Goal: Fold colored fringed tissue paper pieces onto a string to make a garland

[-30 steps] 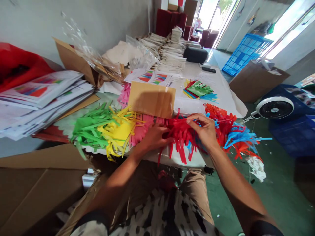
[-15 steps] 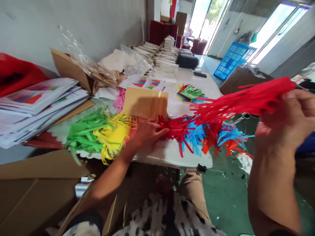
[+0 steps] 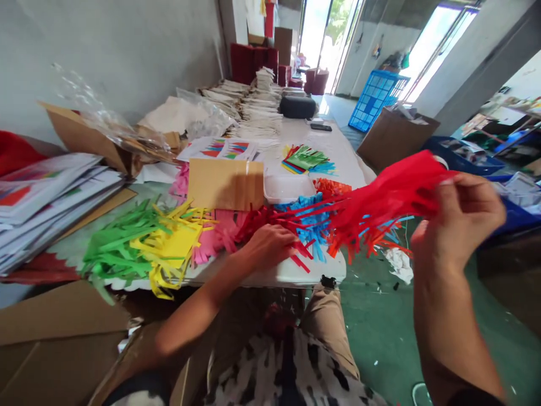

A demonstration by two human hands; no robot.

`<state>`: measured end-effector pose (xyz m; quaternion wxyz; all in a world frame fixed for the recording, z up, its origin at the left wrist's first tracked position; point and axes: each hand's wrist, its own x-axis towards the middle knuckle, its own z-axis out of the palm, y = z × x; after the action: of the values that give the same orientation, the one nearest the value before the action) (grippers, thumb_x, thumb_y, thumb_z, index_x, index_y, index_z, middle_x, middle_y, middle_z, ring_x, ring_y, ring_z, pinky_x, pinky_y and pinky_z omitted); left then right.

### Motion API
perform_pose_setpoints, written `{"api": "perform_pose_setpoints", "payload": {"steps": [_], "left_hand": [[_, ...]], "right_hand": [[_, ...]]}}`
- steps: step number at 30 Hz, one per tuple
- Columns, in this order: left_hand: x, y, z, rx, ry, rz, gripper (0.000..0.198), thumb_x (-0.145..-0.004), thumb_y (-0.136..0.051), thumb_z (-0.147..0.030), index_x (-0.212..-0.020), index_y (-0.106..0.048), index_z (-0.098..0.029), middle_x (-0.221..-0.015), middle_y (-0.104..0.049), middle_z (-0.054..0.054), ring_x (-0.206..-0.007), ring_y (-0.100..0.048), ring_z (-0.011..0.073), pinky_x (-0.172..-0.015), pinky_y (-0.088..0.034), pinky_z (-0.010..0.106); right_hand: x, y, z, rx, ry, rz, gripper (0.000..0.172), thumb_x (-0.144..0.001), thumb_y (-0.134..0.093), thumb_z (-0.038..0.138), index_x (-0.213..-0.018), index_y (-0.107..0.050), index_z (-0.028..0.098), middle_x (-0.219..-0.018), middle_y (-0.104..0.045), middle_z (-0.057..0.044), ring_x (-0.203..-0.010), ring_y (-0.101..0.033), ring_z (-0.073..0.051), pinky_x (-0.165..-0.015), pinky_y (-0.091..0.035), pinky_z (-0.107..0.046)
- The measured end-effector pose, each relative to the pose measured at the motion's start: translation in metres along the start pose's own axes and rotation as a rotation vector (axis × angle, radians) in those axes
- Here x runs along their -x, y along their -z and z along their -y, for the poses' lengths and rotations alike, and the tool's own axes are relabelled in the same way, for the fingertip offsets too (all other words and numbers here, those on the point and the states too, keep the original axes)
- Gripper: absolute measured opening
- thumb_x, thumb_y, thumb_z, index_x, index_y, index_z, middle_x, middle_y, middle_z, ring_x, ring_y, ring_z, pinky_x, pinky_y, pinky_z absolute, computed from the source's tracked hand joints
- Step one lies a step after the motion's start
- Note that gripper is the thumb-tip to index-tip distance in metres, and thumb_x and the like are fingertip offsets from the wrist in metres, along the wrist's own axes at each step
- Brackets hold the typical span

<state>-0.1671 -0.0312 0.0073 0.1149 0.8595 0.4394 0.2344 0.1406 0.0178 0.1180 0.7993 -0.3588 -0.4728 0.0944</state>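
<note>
My right hand is raised off the table's right edge, its fingers closed on a bunch of red fringed paper whose strips trail left toward the table. My left hand lies on the red paper strips left on the white table, fingers curled over them. Beside them lie blue fringes, pink fringes, yellow fringes and green fringes.
A brown envelope and a clear plastic tray sit behind the fringes. Stacks of printed sheets lie at left, paper stacks farther back. Cardboard boxes stand near my left knee; a blue crate stands by the doorway.
My right hand pulled a bunch of red fringed paper out of the pile, lifted it to the right, then drew it slightly lower and nearer. My left hand stayed on the red strips.
</note>
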Motion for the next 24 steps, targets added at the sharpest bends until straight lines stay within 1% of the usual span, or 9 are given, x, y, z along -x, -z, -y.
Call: {"api": "perform_pose_setpoints", "payload": {"steps": [4,7,10,12,13,15,17,21,24], "left_hand": [[0.001,0.007,0.022,-0.259,0.435,-0.1,0.033,-0.098,-0.061,-0.043,-0.106,-0.077,-0.016,-0.104,-0.079,0.018,-0.102,-0.074,0.0321,-0.088,-0.054,0.04],[-0.004,0.022,0.02,-0.208,0.69,-0.177,0.033,-0.094,-0.063,-0.044,-0.089,-0.077,-0.015,-0.085,-0.077,0.017,-0.087,-0.075,0.0331,-0.077,-0.053,0.039],[-0.009,0.024,-0.011,0.331,0.601,-0.197,0.037,-0.094,-0.062,-0.046,-0.076,-0.075,-0.017,-0.075,-0.075,0.009,-0.076,-0.072,0.0256,-0.071,-0.053,0.034],[-0.012,0.019,-0.043,0.762,0.454,-0.185,0.042,-0.096,-0.061,-0.054,-0.081,-0.075,-0.017,-0.08,-0.076,0.007,-0.075,-0.07,0.0212,-0.07,-0.053,0.03],[-0.013,0.015,-0.058,0.874,0.41,-0.212,0.039,-0.095,-0.064,-0.054,-0.089,-0.076,-0.017,-0.086,-0.077,0.007,-0.079,-0.07,0.02,-0.071,-0.053,0.029],[-0.015,0.007,-0.083,0.961,0.354,-0.281,0.036,-0.093,-0.07,-0.052,-0.106,-0.075,-0.02,-0.105,-0.077,0.006,-0.085,-0.069,0.0177,-0.075,-0.053,0.028],[-0.017,0.001,-0.098,0.931,0.307,-0.344,0.033,-0.09,-0.077,-0.049,-0.108,-0.074,-0.021,-0.109,-0.075,0.005,-0.089,-0.068,0.017,-0.08,-0.053,0.028],[-0.019,-0.007,-0.104,0.795,0.256,-0.385,0.028,-0.081,-0.087,-0.043,-0.093,-0.072,-0.022,-0.097,-0.072,0.003,-0.091,-0.064,0.0186,-0.085,-0.051,0.03],[-0.019,-0.01,-0.102,0.873,0.284,-0.354,0.022,-0.083,-0.084,-0.039,-0.086,-0.07,-0.021,-0.087,-0.068,0.001,-0.082,-0.06,0.0163,-0.078,-0.049,0.029]], "right_hand": [[-0.017,0.037,0.002,-0.009,0.237,-0.226,0.011,-0.071,-0.081,0.024,-0.074,-0.071,0.029,-0.079,-0.066,0.0,-0.081,-0.064,-0.021,-0.084,-0.051,-0.043],[0.002,0.051,0.009,0.041,0.239,-0.26,0.014,-0.072,-0.085,0.033,-0.072,-0.071,0.029,-0.082,-0.067,-0.001,-0.084,-0.064,-0.023,-0.088,-0.05,-0.045],[0.048,0.047,0.015,0.089,0.08,-0.178,0.015,-0.074,-0.085,0.031,-0.08,-0.073,0.024,-0.083,-0.067,-0.002,-0.081,-0.064,-0.021,-0.084,-0.051,-0.042],[0.084,0.042,0.017,0.12,-0.045,-0.053,0.015,-0.078,-0.083,0.029,-0.087,-0.072,0.023,-0.088,-0.067,-0.002,-0.084,-0.065,-0.021,-0.085,-0.05,-0.04],[0.1,0.04,0.017,0.15,-0.078,-0.001,0.013,-0.082,-0.081,0.029,-0.089,-0.071,0.024,-0.089,-0.067,-0.002,-0.086,-0.065,-0.021,-0.086,-0.05,-0.039],[0.125,0.036,0.019,0.191,-0.127,0.089,0.01,-0.087,-0.077,0.03,-0.091,-0.069,0.024,-0.089,-0.066,-0.001,-0.086,-0.065,-0.02,-0.085,-0.05,-0.038],[0.139,0.035,0.021,0.206,-0.163,0.148,0.008,-0.09,-0.074,0.03,-0.09,-0.068,0.025,-0.089,-0.066,-0.002,-0.086,-0.064,-0.021,-0.083,-0.051,-0.037],[0.149,0.037,0.028,0.204,-0.214,0.213,0.005,-0.092,-0.073,0.029,-0.092,-0.069,0.026,-0.093,-0.067,-0.003,-0.089,-0.065,-0.022,-0.082,-0.052,-0.038],[0.15,0.045,0.03,0.188,-0.258,0.273,0.005,-0.095,-0.069,0.032,-0.097,-0.072,0.028,-0.096,-0.069,-0.003,-0.091,-0.066,-0.022,-0.081,-0.053,-0.036]]}}
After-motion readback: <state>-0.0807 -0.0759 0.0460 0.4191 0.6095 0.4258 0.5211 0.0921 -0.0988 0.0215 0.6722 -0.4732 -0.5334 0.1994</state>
